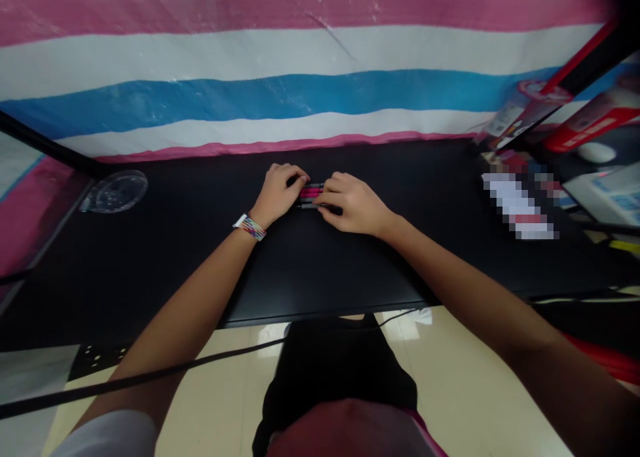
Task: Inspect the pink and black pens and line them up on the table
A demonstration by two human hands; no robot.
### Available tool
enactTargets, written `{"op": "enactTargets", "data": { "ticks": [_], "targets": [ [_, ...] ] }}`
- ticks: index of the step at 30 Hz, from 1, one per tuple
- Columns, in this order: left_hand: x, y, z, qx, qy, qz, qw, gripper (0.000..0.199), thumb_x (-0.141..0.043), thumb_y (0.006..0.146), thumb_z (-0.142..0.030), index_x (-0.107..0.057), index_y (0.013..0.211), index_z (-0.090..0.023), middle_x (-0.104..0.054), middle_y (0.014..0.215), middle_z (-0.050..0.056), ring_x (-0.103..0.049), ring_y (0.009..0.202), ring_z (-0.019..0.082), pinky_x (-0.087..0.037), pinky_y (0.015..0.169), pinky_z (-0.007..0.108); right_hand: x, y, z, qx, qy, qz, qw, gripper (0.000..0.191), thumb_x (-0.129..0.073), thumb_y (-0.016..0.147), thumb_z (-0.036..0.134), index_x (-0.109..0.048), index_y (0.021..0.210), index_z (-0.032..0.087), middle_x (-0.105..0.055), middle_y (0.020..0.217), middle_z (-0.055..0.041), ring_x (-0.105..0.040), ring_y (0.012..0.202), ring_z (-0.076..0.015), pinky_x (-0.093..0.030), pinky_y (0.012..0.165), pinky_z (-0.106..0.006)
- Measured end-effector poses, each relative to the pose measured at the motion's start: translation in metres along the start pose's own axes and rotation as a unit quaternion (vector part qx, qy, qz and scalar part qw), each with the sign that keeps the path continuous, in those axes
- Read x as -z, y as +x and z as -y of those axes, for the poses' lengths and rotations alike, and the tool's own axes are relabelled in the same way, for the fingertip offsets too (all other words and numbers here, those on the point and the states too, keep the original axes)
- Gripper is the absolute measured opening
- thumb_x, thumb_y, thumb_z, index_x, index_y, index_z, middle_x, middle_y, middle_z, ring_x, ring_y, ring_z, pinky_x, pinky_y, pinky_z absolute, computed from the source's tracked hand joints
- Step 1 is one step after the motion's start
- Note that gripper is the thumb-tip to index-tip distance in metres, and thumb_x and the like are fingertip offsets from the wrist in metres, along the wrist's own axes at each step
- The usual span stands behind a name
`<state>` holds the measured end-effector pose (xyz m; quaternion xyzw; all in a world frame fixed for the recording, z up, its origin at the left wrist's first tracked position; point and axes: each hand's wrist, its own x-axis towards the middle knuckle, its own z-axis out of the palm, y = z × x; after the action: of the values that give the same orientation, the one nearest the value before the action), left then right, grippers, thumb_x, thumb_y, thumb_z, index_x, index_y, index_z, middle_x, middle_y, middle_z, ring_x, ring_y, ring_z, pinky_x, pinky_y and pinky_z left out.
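Observation:
Several slim pens [311,194], some pink and some dark or grey, lie side by side on the black table [320,264]. My left hand [278,192], with a colourful woven band at the wrist, is at their left ends, its fingers curled and closed against them. From the right, my right hand [353,202] has bent fingers and thumb closed around their right ends. The fingers hide both ends of the pens, so their exact number is unclear.
A clear plastic lid [120,190] lies at the table's left. Toward the right stand a transparent cup [520,117], a red-and-white container [593,120] and a blurred white packet [520,207]. A striped curtain [320,50] hangs behind; a dark cable [215,358] crosses the lower left.

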<state>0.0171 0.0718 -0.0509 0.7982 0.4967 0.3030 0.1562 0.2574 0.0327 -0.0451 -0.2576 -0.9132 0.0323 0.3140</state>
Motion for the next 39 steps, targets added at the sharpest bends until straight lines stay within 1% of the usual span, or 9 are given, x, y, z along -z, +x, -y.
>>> {"op": "enactTargets", "data": {
  "ticks": [5, 11, 15, 19, 24, 27, 32, 37, 39],
  "targets": [
    [0.0, 0.0, 0.0, 0.002, -0.007, 0.004, 1.0, 0.021, -0.058, 0.109, -0.031, -0.076, 0.101, -0.026, -0.082, 0.111, 0.004, -0.067, 0.105, 0.027, -0.047, 0.109, 0.048, -0.005, -0.001, 0.001, -0.013, 0.056, 0.014, 0.998, 0.023, -0.068, 0.1, 0.017, -0.083, 0.117, 0.021, -0.073, 0.089, -0.0059, -0.059, 0.087, -0.0258, -0.047, 0.084, -0.041],
    [-0.005, 0.001, 0.006, -0.012, -0.023, -0.019, 0.999, 0.026, -0.055, 0.11, -0.035, -0.077, 0.1, -0.025, -0.082, 0.104, 0.005, -0.068, 0.101, 0.027, -0.048, 0.105, 0.049, 0.002, 0.0, -0.001, -0.057, 0.071, 0.027, 0.995, 0.01, -0.074, 0.099, 0.025, -0.082, 0.096, 0.022, -0.068, 0.083, -0.005, -0.06, 0.086, -0.0255, -0.045, 0.078, -0.039],
    [-0.003, -0.001, 0.002, -0.033, -0.045, -0.04, 0.998, 0.029, -0.053, 0.112, -0.036, -0.077, 0.098, -0.027, -0.081, 0.099, 0.004, -0.068, 0.1, 0.027, -0.05, 0.104, 0.048, 0.006, 0.002, 0.001, -0.056, 0.078, 0.051, 0.994, 0.013, -0.084, 0.094, 0.034, -0.083, 0.103, 0.025, -0.074, 0.094, -0.0063, -0.063, 0.093, -0.0278, -0.05, 0.087, -0.042],
    [0.005, -0.005, -0.009, -0.056, -0.066, -0.071, 0.994, 0.032, -0.05, 0.113, -0.036, -0.075, 0.096, -0.027, -0.079, 0.094, 0.004, -0.069, 0.102, 0.027, -0.052, 0.103, 0.047, 0.006, 0.002, 0.003, -0.05, 0.12, 0.083, 0.988, 0.007, -0.079, 0.093, 0.026, -0.084, 0.099, 0.026, -0.079, 0.099, -0.006, -0.067, 0.098, -0.028, -0.052, 0.092, -0.043],
    [0.009, -0.011, -0.02, -0.122, -0.047, -0.075, 0.989, 0.042, -0.046, 0.115, -0.043, -0.07, 0.086, -0.026, -0.076, 0.088, 0.006, -0.069, 0.096, 0.028, -0.052, 0.101, 0.05, 0.007, 0.002, -0.003, -0.087, 0.17, -0.007, 0.982, 0.013, -0.074, 0.097, 0.026, -0.084, 0.104, 0.025, -0.077, 0.101, -0.0064, -0.07, 0.095, -0.0253, -0.055, 0.087, -0.039],
    [0.007, -0.014, -0.023, -0.15, -0.006, -0.059, 0.987, 0.036, -0.055, 0.112, -0.046, -0.069, 0.086, -0.025, -0.075, 0.088, 0.006, -0.069, 0.098, 0.029, -0.052, 0.098, 0.05, 0.008, 0.002, -0.011, -0.128, 0.171, -0.068, 0.975, 0.018, -0.074, 0.101, 0.034, -0.086, 0.11, 0.024, -0.075, 0.103, -0.0073, -0.07, 0.088, -0.0229, -0.056, 0.081, -0.038],
    [0.004, -0.014, -0.024, -0.118, -0.014, -0.086, 0.989, 0.024, -0.059, 0.111, -0.043, -0.069, 0.098, -0.026, -0.078, 0.1, 0.007, -0.07, 0.102, 0.028, -0.056, 0.099, 0.048, 0.012, 0.001, -0.025, -0.193, 0.195, -0.101, 0.956, 0.024, -0.08, 0.098, 0.045, -0.087, 0.107, 0.025, -0.077, 0.095, -0.0046, -0.067, 0.08, -0.0206, -0.056, 0.078, -0.037],
    [0.004, -0.01, -0.018, -0.059, -0.085, -0.151, 0.983, 0.02, -0.065, 0.11, -0.042, -0.068, 0.099, -0.026, -0.079, 0.104, 0.007, -0.074, 0.101, 0.025, -0.059, 0.1, 0.042, 0.016, -0.003, -0.045, -0.282, 0.3, -0.154, 0.898, 0.02, -0.081, 0.092, 0.043, -0.086, 0.09, 0.024, -0.082, 0.095, -0.0062, -0.071, 0.085, -0.0226, -0.058, 0.084, -0.039],
    [0.003, -0.009, -0.014, -0.048, -0.115, -0.165, 0.978, 0.019, -0.068, 0.109, -0.042, -0.07, 0.101, -0.025, -0.079, 0.105, 0.006, -0.075, 0.101, 0.024, -0.061, 0.099, 0.041, 0.015, -0.005, -0.052, -0.316, 0.357, -0.159, 0.865, 0.018, -0.083, 0.088, 0.041, -0.086, 0.091, 0.024, -0.081, 0.092, -0.0048, -0.068, 0.079, -0.0202, -0.058, 0.079, -0.038]
  ]
}}
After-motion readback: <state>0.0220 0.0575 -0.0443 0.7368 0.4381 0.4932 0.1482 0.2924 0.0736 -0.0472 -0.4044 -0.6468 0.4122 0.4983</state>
